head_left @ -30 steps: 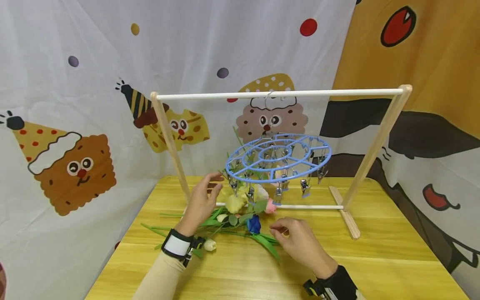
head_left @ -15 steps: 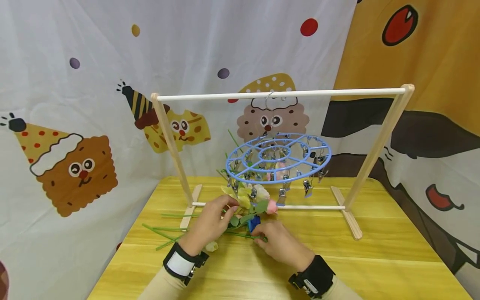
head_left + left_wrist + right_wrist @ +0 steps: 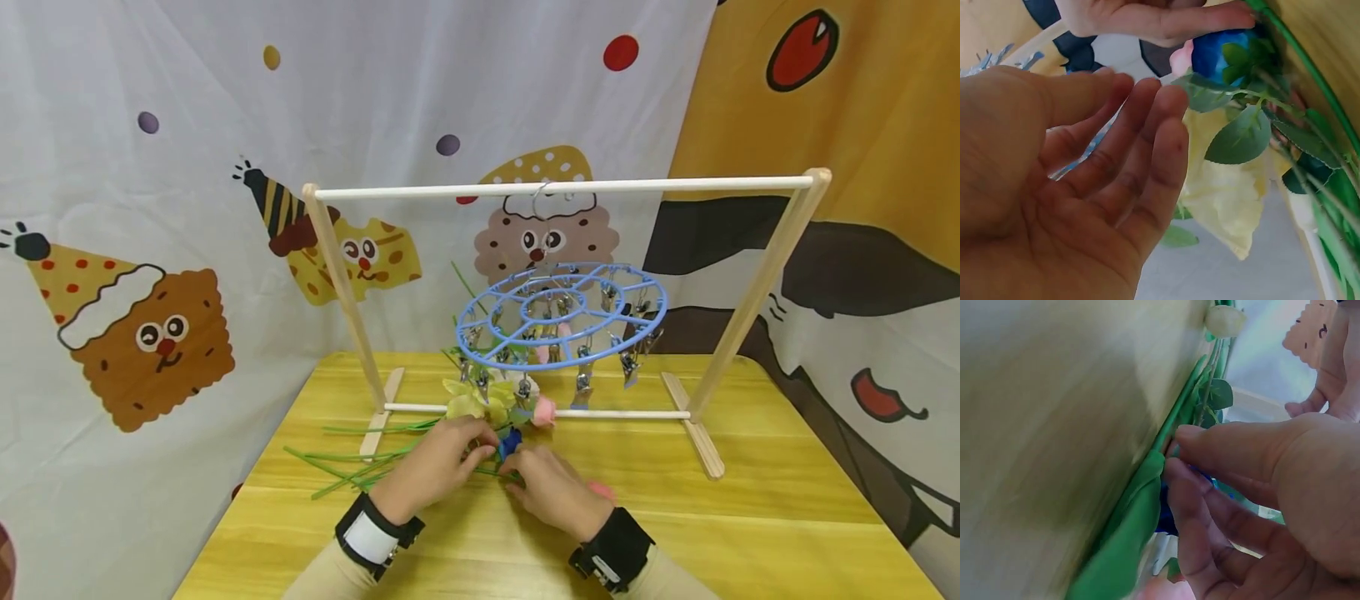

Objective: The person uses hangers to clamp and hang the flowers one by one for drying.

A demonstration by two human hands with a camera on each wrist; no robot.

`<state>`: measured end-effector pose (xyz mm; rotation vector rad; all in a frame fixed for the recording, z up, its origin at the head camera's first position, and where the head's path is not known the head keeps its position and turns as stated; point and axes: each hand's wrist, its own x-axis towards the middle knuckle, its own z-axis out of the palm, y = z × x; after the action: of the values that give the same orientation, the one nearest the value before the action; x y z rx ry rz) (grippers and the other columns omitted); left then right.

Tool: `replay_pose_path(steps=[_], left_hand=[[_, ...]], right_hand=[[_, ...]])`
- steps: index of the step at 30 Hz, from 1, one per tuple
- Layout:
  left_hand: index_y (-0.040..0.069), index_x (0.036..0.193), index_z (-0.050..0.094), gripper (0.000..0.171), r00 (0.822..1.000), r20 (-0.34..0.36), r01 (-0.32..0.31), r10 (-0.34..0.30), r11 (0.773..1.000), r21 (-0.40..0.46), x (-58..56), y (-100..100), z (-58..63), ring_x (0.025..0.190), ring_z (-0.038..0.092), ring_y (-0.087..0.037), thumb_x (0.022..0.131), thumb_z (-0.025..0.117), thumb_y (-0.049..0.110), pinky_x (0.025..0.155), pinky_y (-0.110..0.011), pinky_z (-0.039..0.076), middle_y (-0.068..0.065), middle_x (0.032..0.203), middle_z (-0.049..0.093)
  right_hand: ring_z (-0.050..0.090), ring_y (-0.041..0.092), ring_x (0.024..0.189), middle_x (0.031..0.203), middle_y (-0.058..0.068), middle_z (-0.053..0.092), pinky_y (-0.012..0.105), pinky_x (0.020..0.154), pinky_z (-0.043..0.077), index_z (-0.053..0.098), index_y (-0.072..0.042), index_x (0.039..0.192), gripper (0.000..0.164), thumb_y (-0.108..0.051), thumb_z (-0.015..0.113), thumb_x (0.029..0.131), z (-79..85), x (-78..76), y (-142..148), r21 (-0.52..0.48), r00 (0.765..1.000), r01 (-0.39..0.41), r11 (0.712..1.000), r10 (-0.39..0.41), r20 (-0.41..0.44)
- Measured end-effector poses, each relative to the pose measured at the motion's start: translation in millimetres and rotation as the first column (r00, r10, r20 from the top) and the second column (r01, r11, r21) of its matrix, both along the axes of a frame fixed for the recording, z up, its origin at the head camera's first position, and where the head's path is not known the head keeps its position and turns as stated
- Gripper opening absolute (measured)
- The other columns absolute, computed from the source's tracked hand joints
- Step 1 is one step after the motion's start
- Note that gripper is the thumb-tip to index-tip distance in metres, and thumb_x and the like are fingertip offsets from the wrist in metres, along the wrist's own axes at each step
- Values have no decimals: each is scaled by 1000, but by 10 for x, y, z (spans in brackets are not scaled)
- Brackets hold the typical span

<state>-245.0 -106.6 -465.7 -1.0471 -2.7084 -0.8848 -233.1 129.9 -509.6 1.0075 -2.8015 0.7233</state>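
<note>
Near the middle of the table, my right hand (image 3: 551,483) pinches a green flower stem between thumb and index finger. A long green leaf (image 3: 1116,544) runs beside those fingertips in the right wrist view. Just beyond them lies a blue rose (image 3: 510,442), partly covered. My left hand (image 3: 442,462) hovers left of it, fingers loosely bent and holding nothing, as the left wrist view shows. Pale yellow petals (image 3: 1225,194) and eucalyptus-like leaves (image 3: 1241,134) are beside the left fingers. A pink bloom (image 3: 602,490) shows behind the right wrist.
A blue round clip hanger (image 3: 551,365) with metal clips (image 3: 582,387) hangs from a wooden rack (image 3: 450,192) above the flowers. A pink rose (image 3: 544,411) lies by the lower bar. Loose green stems (image 3: 341,456) spread leftward. A cartoon-print curtain (image 3: 187,125) stands behind.
Both hands moved inward to the flowers; the right went left onto the stem, the left came down and right. The pink bloom now shows past the right wrist. The hanger turned slightly.
</note>
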Motion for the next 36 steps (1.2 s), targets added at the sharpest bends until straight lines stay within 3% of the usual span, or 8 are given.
replay_pose_path(steps=[7, 10, 14, 19, 24, 30, 36], left_hand=[[8, 112, 84, 5, 997, 6, 83, -83, 991, -106, 7, 67, -145, 93, 77, -10, 108, 85, 6, 81, -20, 64, -5, 108, 81], [8, 112, 84, 6, 996, -9, 83, -85, 986, -147, 17, 76, -186, 96, 79, -12, 107, 87, 9, 83, -20, 65, -5, 111, 80], [9, 113, 84, 11, 997, -34, 65, -72, 981, -182, 23, 76, -223, 100, 80, -14, 105, 90, 12, 85, -23, 66, -6, 113, 84], [10, 117, 85, 14, 997, -25, 60, -67, 977, -204, 20, 66, -273, 102, 80, -13, 105, 90, 13, 87, -25, 67, -7, 114, 86], [9, 119, 86, 13, 998, -4, 59, -61, 981, -185, -9, 37, -282, 104, 82, -13, 107, 87, 13, 90, -26, 68, -5, 115, 87], [8, 116, 88, 9, 998, -7, 62, -63, 991, -120, -39, 9, -250, 95, 81, -7, 111, 81, 10, 81, -21, 66, -5, 109, 88], [9, 112, 88, 11, 994, -74, 73, -75, 997, -26, -13, 14, -166, 84, 72, -1, 114, 77, 9, 75, -18, 61, -5, 102, 86]], right_hand=[[68, 7, 76, 89, 1, 80, 24, 65, 53, 85, -12, 91, 15, -2, 96, 94, -52, 8, 72, 5, 999, 32, 999, -32, -15], [65, 4, 73, 87, -3, 76, 22, 64, 50, 84, -15, 87, 19, 0, 94, 93, -88, 5, 119, 12, 998, 51, 999, -50, -26], [62, 8, 73, 85, -5, 69, 22, 63, 49, 82, -18, 83, 24, 2, 93, 91, -119, -8, 200, 50, 994, 43, 998, -38, -103], [61, 11, 77, 87, -4, 67, 24, 66, 51, 81, -16, 88, 22, 3, 91, 93, -85, 12, 344, 59, 992, 33, 998, -26, -126], [64, 14, 82, 91, -3, 67, 29, 70, 56, 81, -13, 95, 19, 5, 87, 96, 14, 62, 505, 71, 992, 53, 996, -45, -118], [59, 11, 83, 94, -3, 64, 27, 72, 53, 78, -14, 99, 20, 3, 87, 100, 148, 92, 685, 74, 988, 63, 995, -52, -147], [58, 8, 85, 96, -5, 63, 27, 72, 55, 76, -15, 101, 19, -2, 90, 101, 245, 112, 782, 23, 979, 62, 998, -57, -195]])
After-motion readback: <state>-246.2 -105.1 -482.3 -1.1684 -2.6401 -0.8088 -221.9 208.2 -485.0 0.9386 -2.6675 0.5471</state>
